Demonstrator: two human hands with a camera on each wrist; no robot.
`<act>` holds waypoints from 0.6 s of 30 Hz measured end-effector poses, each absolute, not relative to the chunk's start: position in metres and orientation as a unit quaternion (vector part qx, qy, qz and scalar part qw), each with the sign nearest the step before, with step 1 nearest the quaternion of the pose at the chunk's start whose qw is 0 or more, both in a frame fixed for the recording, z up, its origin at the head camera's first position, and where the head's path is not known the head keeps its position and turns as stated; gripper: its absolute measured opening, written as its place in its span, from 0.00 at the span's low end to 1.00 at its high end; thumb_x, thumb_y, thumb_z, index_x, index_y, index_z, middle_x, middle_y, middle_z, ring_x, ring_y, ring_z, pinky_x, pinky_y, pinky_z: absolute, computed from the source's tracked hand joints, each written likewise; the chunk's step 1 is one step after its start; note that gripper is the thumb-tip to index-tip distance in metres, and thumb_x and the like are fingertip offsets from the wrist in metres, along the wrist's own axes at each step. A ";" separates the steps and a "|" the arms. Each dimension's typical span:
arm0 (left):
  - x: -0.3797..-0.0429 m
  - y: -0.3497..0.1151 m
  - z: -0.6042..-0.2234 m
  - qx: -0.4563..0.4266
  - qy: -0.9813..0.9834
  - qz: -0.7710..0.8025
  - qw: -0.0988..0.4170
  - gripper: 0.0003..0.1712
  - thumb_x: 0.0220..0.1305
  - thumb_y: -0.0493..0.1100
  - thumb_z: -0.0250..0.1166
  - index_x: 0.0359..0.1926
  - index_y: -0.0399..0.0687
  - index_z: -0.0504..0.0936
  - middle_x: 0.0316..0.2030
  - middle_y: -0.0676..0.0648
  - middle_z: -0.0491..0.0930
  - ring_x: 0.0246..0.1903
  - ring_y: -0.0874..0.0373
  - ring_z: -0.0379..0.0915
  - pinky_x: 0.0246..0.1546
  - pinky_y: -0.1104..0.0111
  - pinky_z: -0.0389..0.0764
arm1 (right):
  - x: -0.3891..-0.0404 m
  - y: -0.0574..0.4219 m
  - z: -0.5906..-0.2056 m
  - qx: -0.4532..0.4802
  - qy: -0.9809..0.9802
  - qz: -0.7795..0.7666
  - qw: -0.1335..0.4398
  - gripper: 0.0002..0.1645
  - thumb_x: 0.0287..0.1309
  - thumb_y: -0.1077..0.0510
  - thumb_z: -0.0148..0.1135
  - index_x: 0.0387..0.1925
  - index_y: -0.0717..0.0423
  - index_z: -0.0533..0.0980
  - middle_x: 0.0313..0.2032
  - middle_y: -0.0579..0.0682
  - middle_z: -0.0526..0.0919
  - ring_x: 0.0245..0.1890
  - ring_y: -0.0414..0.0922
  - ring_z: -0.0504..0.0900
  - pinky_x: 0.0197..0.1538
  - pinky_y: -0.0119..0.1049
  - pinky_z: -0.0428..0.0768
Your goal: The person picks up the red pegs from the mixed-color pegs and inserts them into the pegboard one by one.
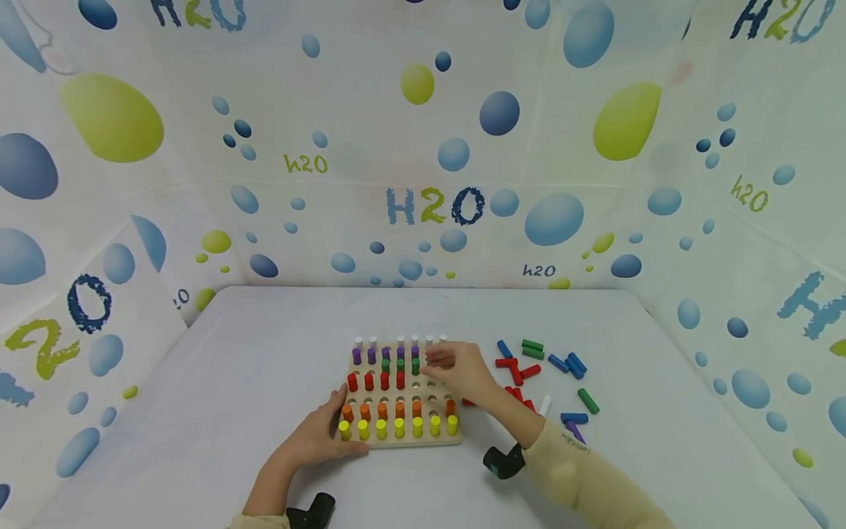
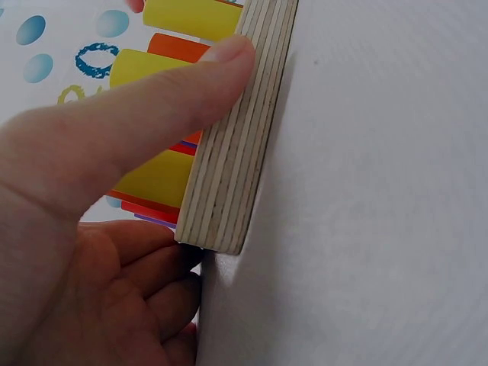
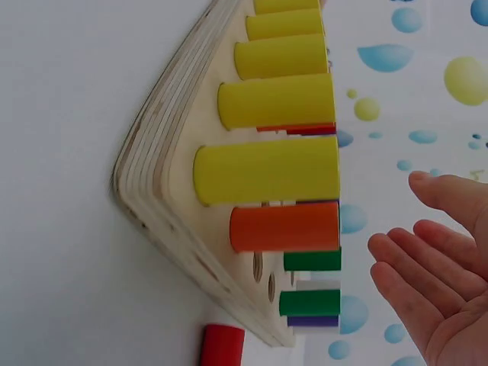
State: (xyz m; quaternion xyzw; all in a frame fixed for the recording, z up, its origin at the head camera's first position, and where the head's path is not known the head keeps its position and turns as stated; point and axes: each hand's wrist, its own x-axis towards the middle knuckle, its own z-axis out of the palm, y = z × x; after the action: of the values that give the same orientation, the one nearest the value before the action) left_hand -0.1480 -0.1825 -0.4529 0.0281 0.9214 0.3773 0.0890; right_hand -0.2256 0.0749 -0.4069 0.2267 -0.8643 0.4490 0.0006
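Note:
A wooden pegboard (image 1: pixel 423 443) lies on the white table with rows of coloured pegs standing in it. Yellow pegs (image 1: pixel 399 427) fill the front row, orange pegs (image 1: pixel 382 410) behind them. Farther back stand red pegs (image 1: pixel 385 380), green pegs (image 1: pixel 400 364), purple pegs (image 1: pixel 371 356) and white pegs (image 1: pixel 400 341). My left hand (image 1: pixel 320 437) grips the near left corner, its thumb against the layered front edge (image 2: pixel 236 152). Over the board's back right part is my right hand (image 1: pixel 465 371). In the right wrist view its thumb stands apart from loosely bent fingers, nothing between them.
Loose pegs lie scattered right of the board: red (image 1: pixel 531 371), blue (image 1: pixel 558 363), green (image 1: pixel 587 400), white (image 1: pixel 545 405) and purple (image 1: pixel 575 432). Some lie partly behind the right forearm. A bubble-printed sheet (image 1: pixel 370 110) hangs behind and beside the table.

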 end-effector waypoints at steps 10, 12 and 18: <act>-0.147 -0.182 -0.451 0.030 0.923 0.373 0.090 0.66 0.35 0.59 0.75 0.70 0.40 0.49 0.66 0.34 0.53 0.65 0.36 0.45 0.59 0.40 0.51 | -0.225 0.101 -0.409 0.218 -0.873 0.434 0.038 0.18 0.49 0.56 0.68 0.41 0.63 0.79 0.37 0.55 0.84 0.36 0.45 0.83 0.39 0.33 0.81; -0.147 -0.182 -0.450 0.030 0.924 0.371 0.091 0.66 0.35 0.59 0.75 0.70 0.40 0.49 0.66 0.33 0.53 0.65 0.35 0.45 0.59 0.40 0.51 | -0.225 0.107 -0.410 0.212 -0.874 0.435 0.041 0.17 0.48 0.57 0.69 0.40 0.62 0.80 0.37 0.55 0.84 0.36 0.45 0.83 0.39 0.33 0.81; -0.146 -0.182 -0.449 0.035 0.924 0.369 0.089 0.66 0.35 0.58 0.75 0.70 0.39 0.49 0.66 0.33 0.53 0.65 0.35 0.46 0.59 0.41 0.52 | -0.225 0.123 -0.413 0.182 -0.882 0.432 0.046 0.18 0.47 0.56 0.69 0.41 0.60 0.80 0.37 0.53 0.84 0.36 0.44 0.83 0.39 0.34 0.81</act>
State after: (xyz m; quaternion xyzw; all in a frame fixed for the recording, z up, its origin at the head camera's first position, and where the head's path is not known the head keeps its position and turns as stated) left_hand -0.1460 -0.1820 -0.4491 0.0347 0.9243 0.3693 0.0893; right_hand -0.2247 0.1227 -0.4127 0.1822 -0.8822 0.4318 0.0459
